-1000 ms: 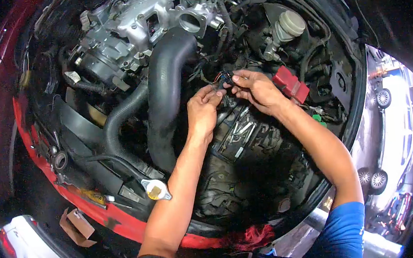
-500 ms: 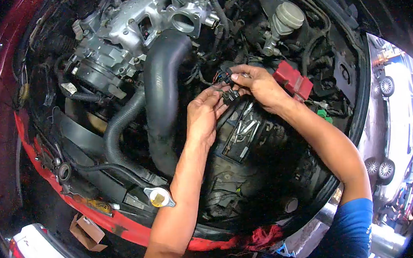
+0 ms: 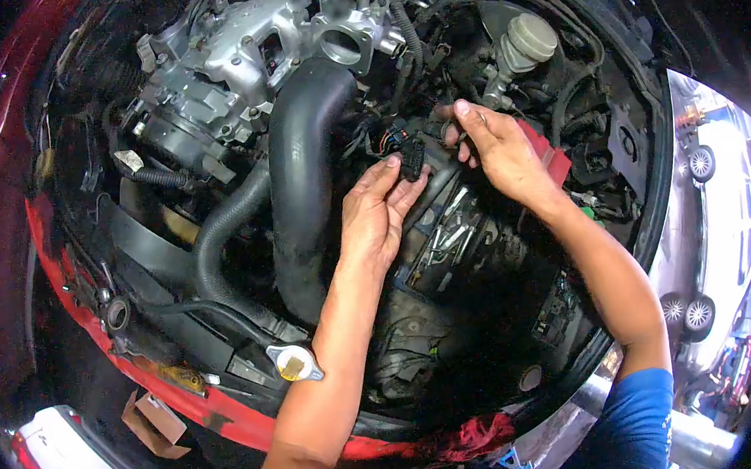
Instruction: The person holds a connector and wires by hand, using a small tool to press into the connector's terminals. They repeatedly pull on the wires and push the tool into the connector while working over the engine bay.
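Observation:
A black multi-pin electrical connector (image 3: 413, 159) is pinched between the thumb and fingers of my left hand (image 3: 372, 210). Orange and red wires (image 3: 394, 136) run from its upper end. To the right, my right hand (image 3: 506, 158) is apart from the connector. Its fingers are curled in, and one fingertip is smeared by motion; what they hold, if anything, I cannot make out. Below both hands lies a tray of metal tools and small parts (image 3: 447, 229). Left of my left hand a thick black hose (image 3: 303, 152) curves downward.
Behind the hose sits the silver intake manifold (image 3: 246, 42). A fluid reservoir with a pale cap (image 3: 532, 37) stands at the upper right, with a red cover (image 3: 550, 155) beneath. The radiator cap (image 3: 296, 364) is beside my left forearm. A cardboard box (image 3: 155, 424) lies beyond the red front edge.
My right hand has pulled away from the connector, up and to the right. My left hand stays near the same spot, with the wired connector now in its fingers.

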Demonstrator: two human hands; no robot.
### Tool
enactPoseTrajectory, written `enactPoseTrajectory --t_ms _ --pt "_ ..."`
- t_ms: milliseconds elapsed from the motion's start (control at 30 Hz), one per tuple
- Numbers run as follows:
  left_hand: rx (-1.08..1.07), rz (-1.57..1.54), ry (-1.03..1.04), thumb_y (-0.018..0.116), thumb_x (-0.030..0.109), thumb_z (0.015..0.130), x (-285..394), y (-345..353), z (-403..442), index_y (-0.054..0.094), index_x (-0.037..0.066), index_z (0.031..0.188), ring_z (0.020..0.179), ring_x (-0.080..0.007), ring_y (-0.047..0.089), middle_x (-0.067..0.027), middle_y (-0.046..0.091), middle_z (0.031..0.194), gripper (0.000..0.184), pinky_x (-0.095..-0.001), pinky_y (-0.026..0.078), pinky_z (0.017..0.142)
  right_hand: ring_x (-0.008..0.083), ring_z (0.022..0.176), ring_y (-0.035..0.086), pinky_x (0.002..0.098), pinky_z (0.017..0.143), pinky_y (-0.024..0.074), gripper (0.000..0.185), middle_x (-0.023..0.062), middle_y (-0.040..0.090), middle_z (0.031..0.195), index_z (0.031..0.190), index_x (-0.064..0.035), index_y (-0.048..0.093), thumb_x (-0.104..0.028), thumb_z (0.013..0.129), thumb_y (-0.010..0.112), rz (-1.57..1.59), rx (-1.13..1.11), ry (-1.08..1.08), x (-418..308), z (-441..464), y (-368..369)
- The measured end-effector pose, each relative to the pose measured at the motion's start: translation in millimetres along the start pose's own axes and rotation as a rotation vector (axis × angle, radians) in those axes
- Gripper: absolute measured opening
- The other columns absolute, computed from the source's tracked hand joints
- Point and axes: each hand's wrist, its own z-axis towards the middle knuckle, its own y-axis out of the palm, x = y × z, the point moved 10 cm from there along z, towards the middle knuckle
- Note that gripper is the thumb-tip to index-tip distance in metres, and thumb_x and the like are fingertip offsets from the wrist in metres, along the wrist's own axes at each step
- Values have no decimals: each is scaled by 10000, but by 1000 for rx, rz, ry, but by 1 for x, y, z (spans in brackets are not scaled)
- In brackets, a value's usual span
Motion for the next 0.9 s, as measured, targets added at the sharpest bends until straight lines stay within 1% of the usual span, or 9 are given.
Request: enactPoseTrajectory --t_ms 233,300,400,500,600,700,733,833,900 --pt "-45 -50 7 565 102 1009 -1 4 2 588 -51 1130 1035 -285 685 -166 676 1103 197 -395 577 960 102 742 621 270 688 531 361 48 722 917 1155 19 647 -299 1063 503 139 -140 -16 -24 -31 8" --pt "-83 -116 -28 563 82 1003 -6 5 2 582 -54 1135 1039 -287 682 -170 672 1105 191 -403 574 967 106 791 637 251 702 515 356 93 725 984 1210 28 635 -267 1070 491 157 -184 37 -20 -41 15" --pt "-49 -112 4 547 58 998 -5 0 2 574 -61 1136 1056 -299 676 -185 659 1126 185 -418 567 980 107 799 642 253 707 520 327 85 730 982 1195 27 638 -242 1065 505 137 -104 -27 -27 -42 7" --pt "-47 -94 29 567 55 981 1 3 0 572 -49 1107 1092 -316 660 -179 644 1129 164 -420 548 1004 218 828 715 347 734 560 314 123 749 962 1151 2 640 -273 1040 537 20 -66 -112 -30 -46 1" --pt "-59 -71 37 633 58 942 3 7 -3 577 -14 1072 1135 -324 635 -155 639 1121 159 -423 507 1050 325 871 718 400 787 558 269 155 737 945 1134 1 650 -219 1021 545 -265 13 -277 -40 -45 -7" --pt "-72 -40 49 645 55 938 4 11 -3 577 -10 1067 1137 -319 636 -139 634 1106 160 -418 514 1043 396 895 694 427 807 551 237 174 725 937 1107 4 663 -175 1007 545 -289 -10 -376 -45 -46 -3" --pt "-75 -26 49 647 59 940 3 10 -3 578 -7 1068 1137 -318 636 -137 631 1107 159 -417 519 1038 380 902 698 416 826 548 229 176 723 948 1093 5 672 -168 995 558 -346 65 -555 -56 -51 -4" --pt "-58 14 50 612 51 965 4 9 -4 578 -35 1110 1115 -305 655 -143 642 1112 171 -406 545 1015 355 946 702 407 865 540 235 185 723 1014 1110 -3 671 -181 994 572 -322 18 -517 -49 -50 2" --pt "-41 38 55 614 71 975 2 4 -2 579 -41 1142 1105 -299 664 -150 647 1146 205 -408 553 1009 295 1003 709 403 896 539 253 183 721 1096 1141 -10 664 -203 1004 578 -92 -73 -227 -22 -41 7"
